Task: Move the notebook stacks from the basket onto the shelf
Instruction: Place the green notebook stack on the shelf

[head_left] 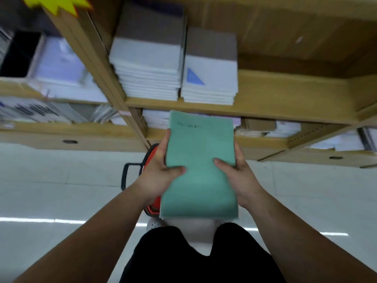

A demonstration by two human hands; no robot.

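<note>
I hold a stack of green notebooks (201, 158) in front of me, flat and level, below the wooden shelf (265, 103). My left hand (161, 170) grips the stack's left edge, thumb on top. My right hand (236, 172) grips its right edge the same way. The orange basket (150, 160) with a black handle stands on the floor directly beneath the stack and is mostly hidden by it. Its contents are not visible.
Two stacks of grey-and-white notebooks (151, 56) (211, 66) sit at the left of the shelf board; bare wood lies to their right. Lower shelves hold more paper goods (285, 127). A wooden upright (98, 56) divides the bays. The floor (61, 190) is glossy white.
</note>
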